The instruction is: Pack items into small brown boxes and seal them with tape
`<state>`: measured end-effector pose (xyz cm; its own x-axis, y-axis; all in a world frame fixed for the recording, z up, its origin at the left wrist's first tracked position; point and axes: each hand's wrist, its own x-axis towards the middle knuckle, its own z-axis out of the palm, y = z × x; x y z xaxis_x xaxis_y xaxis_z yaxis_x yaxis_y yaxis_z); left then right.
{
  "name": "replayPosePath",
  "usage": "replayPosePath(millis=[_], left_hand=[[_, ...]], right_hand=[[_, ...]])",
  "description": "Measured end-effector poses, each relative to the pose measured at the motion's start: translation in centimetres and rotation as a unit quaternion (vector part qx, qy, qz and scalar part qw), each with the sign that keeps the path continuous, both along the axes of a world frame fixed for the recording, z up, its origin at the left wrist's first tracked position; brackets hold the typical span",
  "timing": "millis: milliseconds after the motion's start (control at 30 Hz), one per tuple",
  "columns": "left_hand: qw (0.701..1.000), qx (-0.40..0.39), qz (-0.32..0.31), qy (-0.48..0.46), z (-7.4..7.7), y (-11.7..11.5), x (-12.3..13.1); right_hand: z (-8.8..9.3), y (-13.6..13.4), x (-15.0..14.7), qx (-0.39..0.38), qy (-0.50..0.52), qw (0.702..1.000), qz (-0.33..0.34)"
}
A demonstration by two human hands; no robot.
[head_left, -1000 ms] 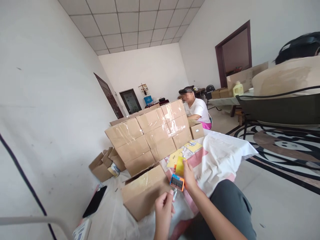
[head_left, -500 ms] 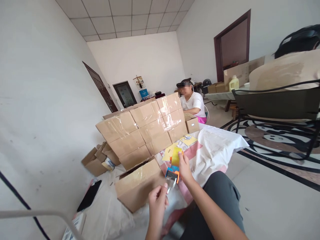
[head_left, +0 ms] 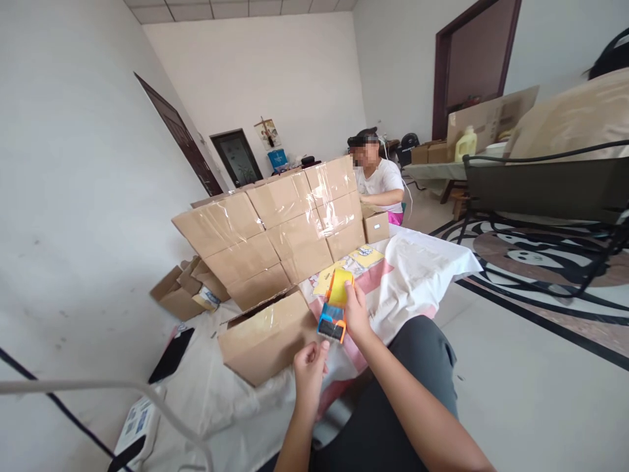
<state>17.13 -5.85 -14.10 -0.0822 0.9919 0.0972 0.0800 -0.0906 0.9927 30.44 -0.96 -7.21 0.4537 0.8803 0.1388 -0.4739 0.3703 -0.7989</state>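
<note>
In my right hand is a tape dispenser, blue and orange with a dark cutter end, loaded with a yellow-looking roll of tape. It is held above the table, the cutter end tilted down towards me. My left hand is closed just below that end, thumb and finger pinched on the tape's free end; the clear strip is hard to make out now. To the left stands an open cardboard box, its near side facing me.
Taped cardboard boxes are stacked behind the open one. Yellow printed sheets lie on the cloth-covered table. Opened cartons and a black flat object are at left. A person sits beyond the stack.
The dispenser has tilted and come nearer my left hand, so the clear strip seen between them earlier has shortened from view. My head view has tipped downward slightly.
</note>
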Motion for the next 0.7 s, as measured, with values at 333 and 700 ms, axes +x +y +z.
replayPosePath(millis=[333,700], left_hand=[[0.999,0.043,0.000,-0.008,0.9,-1.0,0.8],[0.998,0.026,-0.044,-0.039,2.1,-1.0,0.7]], right_hand=[[0.4,0.4,-0.3,-0.054,0.026,0.998,0.029],[-1.6,1.4,-0.8,-0.049,-0.045,0.995,0.073]])
